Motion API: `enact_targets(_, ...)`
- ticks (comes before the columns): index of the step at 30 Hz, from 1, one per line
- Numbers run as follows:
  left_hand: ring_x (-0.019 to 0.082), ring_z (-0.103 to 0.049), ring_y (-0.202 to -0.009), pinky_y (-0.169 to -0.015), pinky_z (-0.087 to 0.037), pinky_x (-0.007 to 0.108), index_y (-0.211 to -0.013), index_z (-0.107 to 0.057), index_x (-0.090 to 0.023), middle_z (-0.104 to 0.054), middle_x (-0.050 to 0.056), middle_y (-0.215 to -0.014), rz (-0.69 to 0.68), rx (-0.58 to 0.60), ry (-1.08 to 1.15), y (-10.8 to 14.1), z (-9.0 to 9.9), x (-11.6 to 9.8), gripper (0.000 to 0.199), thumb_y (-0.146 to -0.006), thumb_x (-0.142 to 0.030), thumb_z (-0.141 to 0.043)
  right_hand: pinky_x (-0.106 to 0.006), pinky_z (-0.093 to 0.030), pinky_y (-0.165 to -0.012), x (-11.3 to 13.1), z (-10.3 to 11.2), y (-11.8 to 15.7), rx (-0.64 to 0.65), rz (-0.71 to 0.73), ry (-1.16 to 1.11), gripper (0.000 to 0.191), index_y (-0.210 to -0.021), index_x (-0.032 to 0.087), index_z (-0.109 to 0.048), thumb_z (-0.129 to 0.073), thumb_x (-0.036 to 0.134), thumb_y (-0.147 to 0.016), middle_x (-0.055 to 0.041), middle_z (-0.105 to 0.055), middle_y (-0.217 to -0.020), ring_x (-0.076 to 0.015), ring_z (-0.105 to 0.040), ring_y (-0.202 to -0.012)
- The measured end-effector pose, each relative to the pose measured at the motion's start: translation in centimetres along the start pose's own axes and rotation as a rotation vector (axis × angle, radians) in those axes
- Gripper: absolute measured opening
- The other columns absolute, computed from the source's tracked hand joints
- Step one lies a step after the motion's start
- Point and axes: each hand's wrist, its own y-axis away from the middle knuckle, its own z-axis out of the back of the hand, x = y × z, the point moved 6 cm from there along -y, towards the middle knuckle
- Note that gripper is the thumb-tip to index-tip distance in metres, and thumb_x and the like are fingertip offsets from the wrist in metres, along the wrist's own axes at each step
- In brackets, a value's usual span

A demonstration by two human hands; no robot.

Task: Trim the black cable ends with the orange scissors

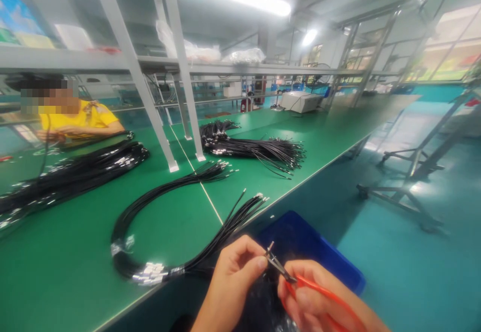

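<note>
My left hand (238, 272) is closed in a pinch on a thin cable, whose small pale end (271, 246) sticks out past the fingertips. My right hand (315, 297) grips red-handled scissors (280, 268). Their dark metal blades meet the cable end right beside my left fingertips; whether they are closed on it I cannot tell. Left of my hands, a bundle of black cables (126, 216) curves over the green table, bound with clear wrap and carrying white labels (151, 274). Its loose ends (255, 201) fan out near the table edge.
More black cable bundles lie at the left (93, 166) and farther back (255, 149) on the green table (180, 221). Shelf posts (184, 71) rise from it. A blue bin (308, 246) stands below the edge. A person in yellow (80, 119) sits across the table.
</note>
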Motion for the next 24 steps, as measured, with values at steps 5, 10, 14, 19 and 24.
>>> enact_targets(5, 0.01, -0.04, -0.054, -0.054, -0.032, 0.02, -0.064, -0.059, -0.016, -0.05, -0.005, -0.057, -0.002, 0.055, -0.014, 0.0, -0.1, 0.2, 0.016, -0.073, -0.026, -0.068, -0.017, -0.026, -0.046, -0.2, 0.0, -0.8, 0.06, 0.009, -0.025, 0.038, -0.082, 0.014, -0.066, -0.075, 0.045, -0.062, 0.0001, -0.058, -0.058, -0.0052, -0.036, -0.047)
enact_targets(10, 0.01, -0.043, -0.056, -0.055, -0.034, 0.02, -0.065, -0.06, -0.016, -0.053, -0.003, -0.059, -0.017, 0.043, -0.024, 0.0, 0.0, 0.4, 0.015, -0.073, -0.025, -0.068, -0.015, -0.024, -0.04, 0.3, -0.1, -1.3, 0.108, -0.013, 0.018, 0.044, -0.081, 0.015, -0.062, -0.076, 0.052, -0.061, 0.0009, -0.059, -0.055, -0.0039, -0.037, -0.041)
enact_targets(14, 0.01, -0.04, -0.054, -0.052, -0.031, 0.02, -0.064, -0.061, -0.016, -0.051, -0.004, -0.057, -0.002, 0.032, -0.014, -0.1, 0.0, 0.5, 0.018, -0.071, -0.029, -0.07, -0.015, -0.018, -0.032, 0.1, 0.0, -1.6, 0.125, 0.001, 0.215, 0.045, -0.079, 0.019, -0.056, -0.074, 0.055, -0.061, 0.0034, -0.06, -0.049, -0.0023, -0.031, -0.029)
enact_targets(19, 0.01, -0.037, -0.053, -0.051, -0.029, 0.02, -0.065, -0.063, -0.016, -0.052, -0.003, -0.057, 0.072, -0.004, 0.039, -0.2, 0.4, 0.6, 0.02, -0.067, -0.033, -0.072, -0.015, -0.025, -0.043, -0.4, 0.1, -1.3, 0.054, 0.06, 0.28, 0.039, -0.07, 0.017, -0.057, -0.079, 0.046, -0.057, 0.0082, -0.047, -0.051, -0.0039, -0.035, -0.044)
enact_targets(24, 0.009, -0.038, -0.052, -0.052, -0.03, 0.021, -0.063, -0.063, -0.015, -0.054, -0.002, -0.056, 0.135, 0.004, 0.139, -0.2, 0.4, 0.6, 0.018, -0.066, -0.03, -0.072, -0.016, -0.023, -0.037, 0.0, 0.1, -1.3, 0.068, 0.081, 0.197, 0.051, -0.078, 0.018, -0.054, -0.076, 0.058, -0.055, 0.0057, -0.054, -0.049, -0.0035, -0.034, -0.037)
